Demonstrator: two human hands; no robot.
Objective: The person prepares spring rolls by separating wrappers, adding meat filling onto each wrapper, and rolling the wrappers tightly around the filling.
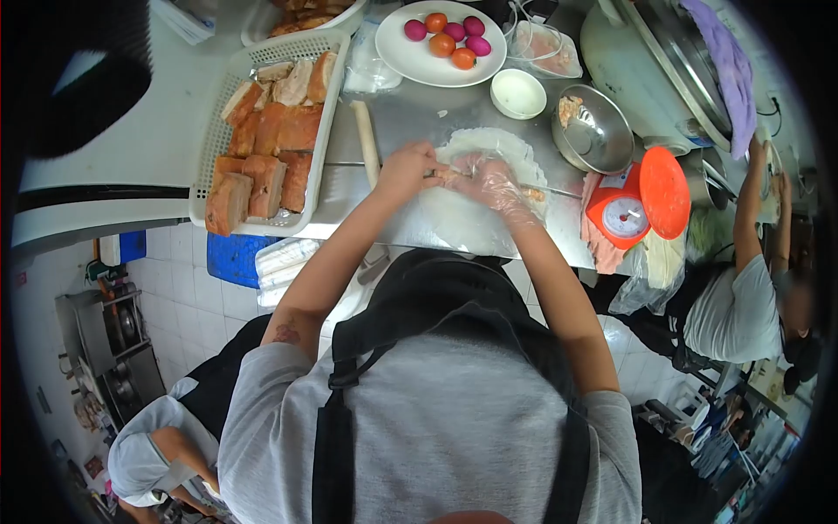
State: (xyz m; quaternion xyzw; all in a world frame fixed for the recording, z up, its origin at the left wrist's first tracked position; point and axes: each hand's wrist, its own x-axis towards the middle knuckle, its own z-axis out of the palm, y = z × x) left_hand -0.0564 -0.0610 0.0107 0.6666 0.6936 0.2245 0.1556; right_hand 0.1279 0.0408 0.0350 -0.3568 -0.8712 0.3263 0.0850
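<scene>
A round, pale, thin wrapper sheet (463, 220) lies on the steel table, with a strip of orange-pink filling (532, 194) across it. My left hand (408, 168) is at the sheet's left edge, its fingers bent together at the filling's left end; exactly what they pinch is too small to tell. In a clear plastic glove, my right hand (491, 182) lies over the middle of the filling with curled fingers, and what is beneath them is hidden. Left of the sheet is a wooden rolling pin (366, 140).
Around the sheet are a basket (199, 175) of meat slabs, a plate (393, 58) of colored balls, a white bowl (518, 94), a steel bowl (611, 131) with filling and a red scale (618, 210). Co-workers stand at right (733, 314) and lower left (157, 437).
</scene>
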